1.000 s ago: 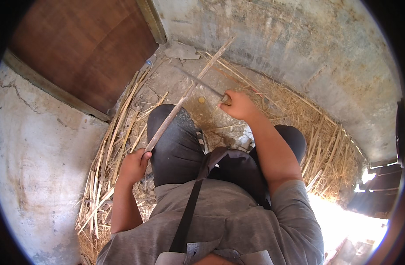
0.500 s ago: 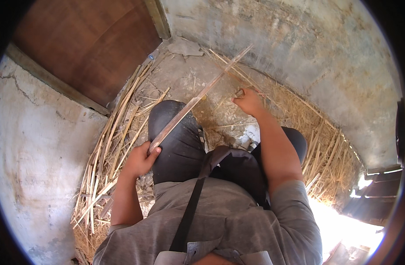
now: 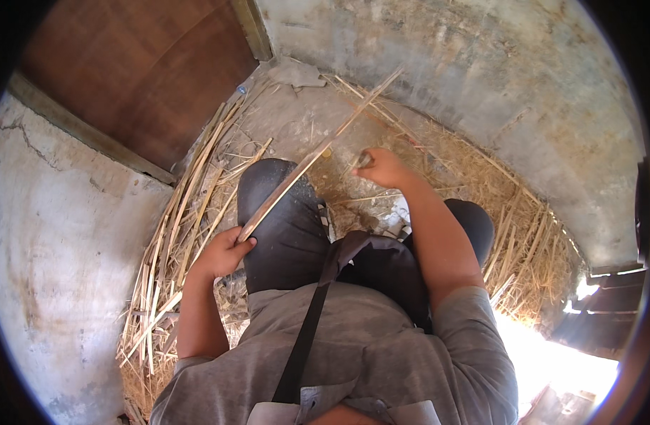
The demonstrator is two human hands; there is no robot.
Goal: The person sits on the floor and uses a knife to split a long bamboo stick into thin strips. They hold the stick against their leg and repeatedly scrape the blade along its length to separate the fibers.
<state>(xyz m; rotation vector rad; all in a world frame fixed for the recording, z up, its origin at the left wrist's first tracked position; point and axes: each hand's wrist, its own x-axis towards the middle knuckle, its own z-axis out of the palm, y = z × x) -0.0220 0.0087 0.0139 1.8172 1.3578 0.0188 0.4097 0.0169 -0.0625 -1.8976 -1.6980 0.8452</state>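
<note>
- Work area: corner w/ weathered walls [image 3: 445, 64], a brown door panel [image 3: 133, 78] upper left, and bare dusty floor [image 3: 268, 117].
- Floor stock: long pale strips [image 3: 175, 219] lie in a loose bank along the L side; straw-like litter [image 3: 527, 230] covers the R side. Flat grey slab [image 3: 295, 73] sits by the far corner.
- Workpiece: one long wooden strip [image 3: 315, 156], held diagonally over the L thigh [image 3: 279, 219], far end pointing up-right twd the wall. Contact w/ thigh — can't tell.
- L hand [image 3: 222, 255]: clamped on the strip's near end, thumb on top.
- R hand [image 3: 383, 168]: fingers closed around a short handle-like piece [image 3: 365, 160], just beside the strip, apart from it. Remainder of the piece not distinguishable.
- Status (judged): strip appears part-worked — pale surface shows along one edge of the near portion, darker surface elsewhere. It is in one length, no split visible. Darker stretch looks untreated; exact amt. left can't be told from this view.
</note>
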